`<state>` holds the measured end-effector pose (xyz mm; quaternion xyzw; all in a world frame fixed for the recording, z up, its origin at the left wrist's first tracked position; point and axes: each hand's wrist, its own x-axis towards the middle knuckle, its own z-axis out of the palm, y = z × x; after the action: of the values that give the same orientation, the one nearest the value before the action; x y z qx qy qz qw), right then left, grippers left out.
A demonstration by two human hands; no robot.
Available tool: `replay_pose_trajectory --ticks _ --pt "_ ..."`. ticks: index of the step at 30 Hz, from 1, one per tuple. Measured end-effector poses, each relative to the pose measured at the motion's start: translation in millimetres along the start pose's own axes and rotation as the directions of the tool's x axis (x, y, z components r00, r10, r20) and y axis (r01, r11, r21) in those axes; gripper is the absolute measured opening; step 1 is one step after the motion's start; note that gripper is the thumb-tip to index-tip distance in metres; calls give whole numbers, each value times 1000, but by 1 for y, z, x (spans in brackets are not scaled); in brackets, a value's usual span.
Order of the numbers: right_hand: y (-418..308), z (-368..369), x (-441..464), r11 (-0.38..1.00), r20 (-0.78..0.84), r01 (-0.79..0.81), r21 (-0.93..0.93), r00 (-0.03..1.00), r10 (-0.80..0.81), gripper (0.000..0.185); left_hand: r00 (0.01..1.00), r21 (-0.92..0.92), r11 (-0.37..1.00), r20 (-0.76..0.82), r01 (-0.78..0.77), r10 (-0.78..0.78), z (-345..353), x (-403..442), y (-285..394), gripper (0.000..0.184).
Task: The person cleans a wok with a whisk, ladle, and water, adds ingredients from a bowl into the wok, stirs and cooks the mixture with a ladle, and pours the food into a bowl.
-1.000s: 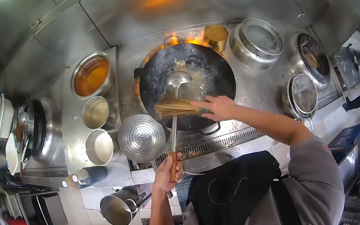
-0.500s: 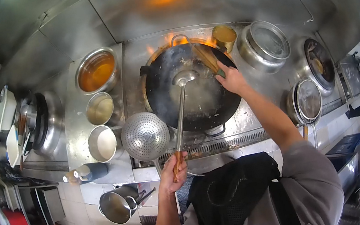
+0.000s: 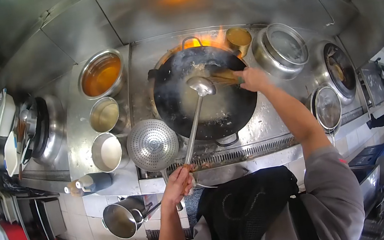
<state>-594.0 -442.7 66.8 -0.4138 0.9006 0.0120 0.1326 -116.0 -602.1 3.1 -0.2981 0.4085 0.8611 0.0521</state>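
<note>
My left hand (image 3: 177,185) grips the wooden end of a long steel ladle (image 3: 195,132), whose round head hangs over the black wok (image 3: 236,112). My right hand (image 3: 254,79) is closed around a bamboo wok brush (image 3: 226,76). The brush points left into the wok, its tip close to the ladle's head and partly hidden in steam. Cloudy liquid and pale bits lie in the wok, and flames rise behind its far rim. A perforated skimmer (image 3: 153,145) rests to the left of the ladle's handle.
On the left stand a bowl of orange liquid (image 3: 98,56), two small pots and several bottles (image 3: 92,183). A tin (image 3: 238,37) sits beside the flames. Steel pots (image 3: 263,57) and a mesh strainer (image 3: 327,107) are on the right. A lower pot (image 3: 120,221) hangs at the counter's front.
My right hand has shifted slightly right, and the brush has swung from steep to nearly level. The ladle's head has moved slightly right, while my left hand has drawn a little left.
</note>
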Motion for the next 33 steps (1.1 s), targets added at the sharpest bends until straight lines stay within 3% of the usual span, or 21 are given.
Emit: replay_pose_trajectory --ticks 3,5,7,9,11,13,14,15,16,18,19,21,22,23,24,27,28,29,31,32,33 --pt "-1 6 5 975 -128 -80 206 986 108 72 998 110 994 -62 18 -11 1 -1 8 34" --pt "-6 15 2 978 -78 192 77 979 -187 70 997 178 984 -72 3 10 0 -2 13 32" --pt "-6 1 11 987 -43 161 8 986 -161 69 996 248 969 -79 -11 31 -2 -3 14 29" --pt "-6 -27 16 998 27 -66 -26 997 66 71 993 359 932 -72 -61 92 -6 -5 16 26" --pt "-9 -17 10 981 -68 -118 153 989 130 69 993 417 908 -96 -27 74 -6 -7 22 25" --pt "-22 -7 -7 992 -46 116 42 992 -114 68 992 469 883 -110 1 58 -6 -4 22 25" --pt "-21 5 1 999 8 52 11 999 -52 67 913 793 578 -72 -192 403 -10 -3 16 28" --pt "-11 3 4 999 9 51 9 999 -52 67 744 961 126 103 -245 661 -11 -4 12 32" --pt "3 -3 9 998 26 50 -48 998 -49 67 744 961 130 99 -243 661 -1 -9 18 32" --pt "13 -14 3 999 -46 2 -44 999 -4 72 703 990 -128 51 57 709 15 -18 31 45" --pt "15 -20 -2 999 -41 11 -49 999 -13 72 702 991 -118 41 63 711 4 -12 30 45" --pt "24 -34 -9 977 -239 -42 208 967 92 68 783 924 238 95 -299 614 -27 3 23 49" --pt "29 -42 -13 979 -241 -35 203 967 84 68 779 923 241 91 -299 620 -28 3 22 49" --pt "35 -50 -18 963 -349 18 270 934 80 69 923 719 669 -101 -190 371 -28 4 22 49" --pt "37 -58 -23 940 -454 76 333 886 90 70 987 376 926 -158 26 37 -29 4 24 50" --pt "29 -79 -42 859 -634 160 486 741 220 69 993 573 819 -78 -27 88 -10 11 16 52" --pt "29 -72 -43 849 -640 146 507 724 257 70 997 375 925 -24 -59 73 -2 11 13 49" --pt "28 -65 -44 838 -645 134 529 706 294 71 996 379 923 -15 -72 84 -1 14 9 49" --pt "26 -33 -42 967 -769 163 197 637 49 75 987 -3 999 155 -53 53 -4 16 -1 43" --pt "34 -36 -47 968 -779 157 198 625 58 75 983 -68 996 171 -50 61 -3 14 -5 40" --pt "39 -51 -57 999 -414 -1 -44 910 -17 75 981 -54 997 181 -58 67 -1 9 -4 40"
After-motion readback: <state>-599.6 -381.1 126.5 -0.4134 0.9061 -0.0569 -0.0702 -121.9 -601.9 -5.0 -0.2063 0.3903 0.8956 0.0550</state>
